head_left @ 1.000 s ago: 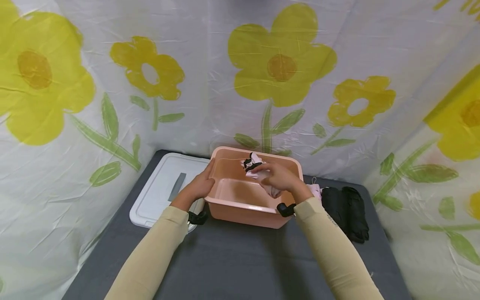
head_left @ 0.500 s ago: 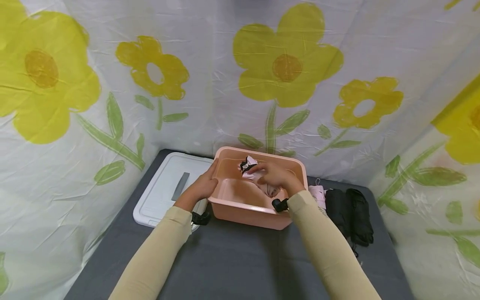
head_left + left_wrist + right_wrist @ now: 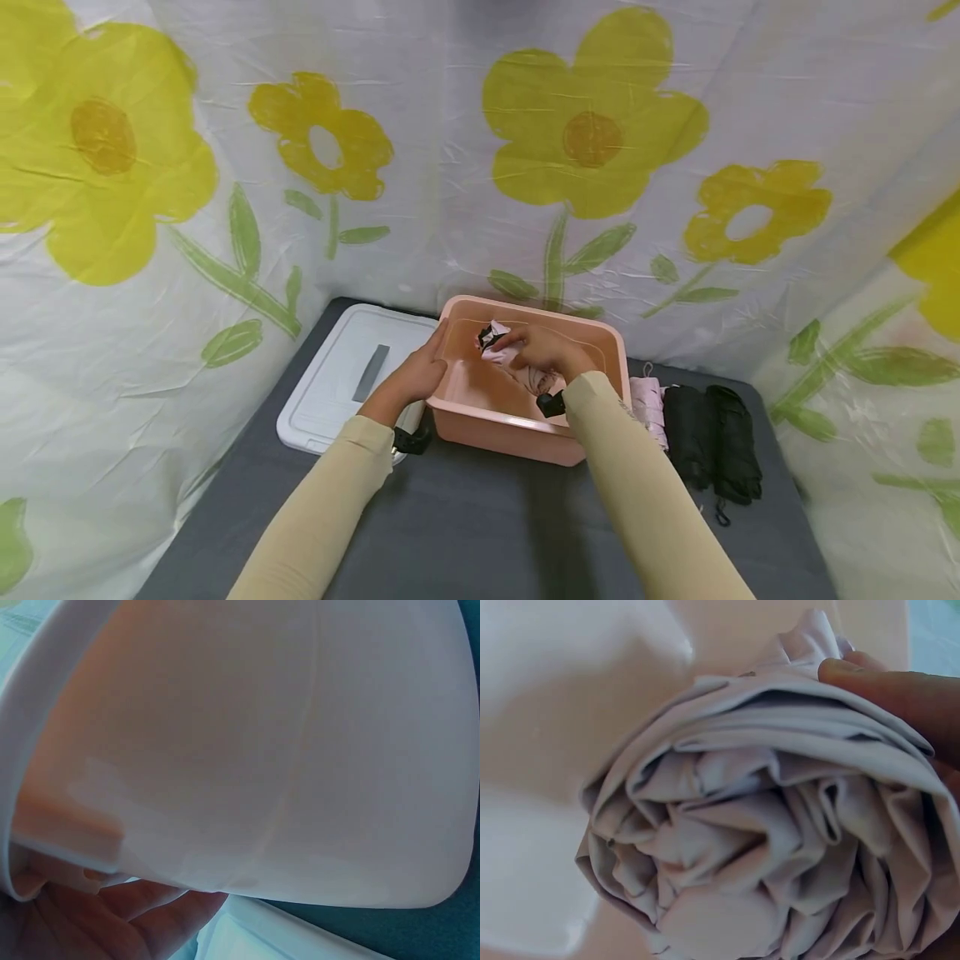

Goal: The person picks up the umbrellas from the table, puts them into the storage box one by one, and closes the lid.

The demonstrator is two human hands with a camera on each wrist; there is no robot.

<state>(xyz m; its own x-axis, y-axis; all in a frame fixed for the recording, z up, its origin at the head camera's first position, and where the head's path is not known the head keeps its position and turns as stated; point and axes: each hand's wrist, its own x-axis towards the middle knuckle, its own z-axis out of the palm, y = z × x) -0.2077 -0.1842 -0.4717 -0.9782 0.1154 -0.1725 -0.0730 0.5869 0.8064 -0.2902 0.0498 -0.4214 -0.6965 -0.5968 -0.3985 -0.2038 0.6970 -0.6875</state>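
A pale pink folded umbrella (image 3: 542, 382) with a black part at its far end is inside the pink bin (image 3: 495, 432). My right hand (image 3: 538, 350) holds it from above near its middle. In the right wrist view, the rolled fabric of the umbrella (image 3: 735, 825) faces the camera end-on, with fingers (image 3: 907, 697) along its right side. At the bin's left wall, my left hand (image 3: 420, 373) grips the rim. The left wrist view shows its fingers (image 3: 157, 915) against the outside of the wall, under the rim.
A white lid (image 3: 330, 387) with a grey handle lies left of the bin. To the right are another pink folded umbrella (image 3: 648, 408) and two black ones (image 3: 688, 433). Everything sits on a dark grey table (image 3: 480, 533) before a flowered curtain (image 3: 442, 183).
The head view has turned slightly right, exposing more of the umbrellas beside the bin. My right hand has moved a little lower into the bin with the umbrella. My left hand stays at the rim.
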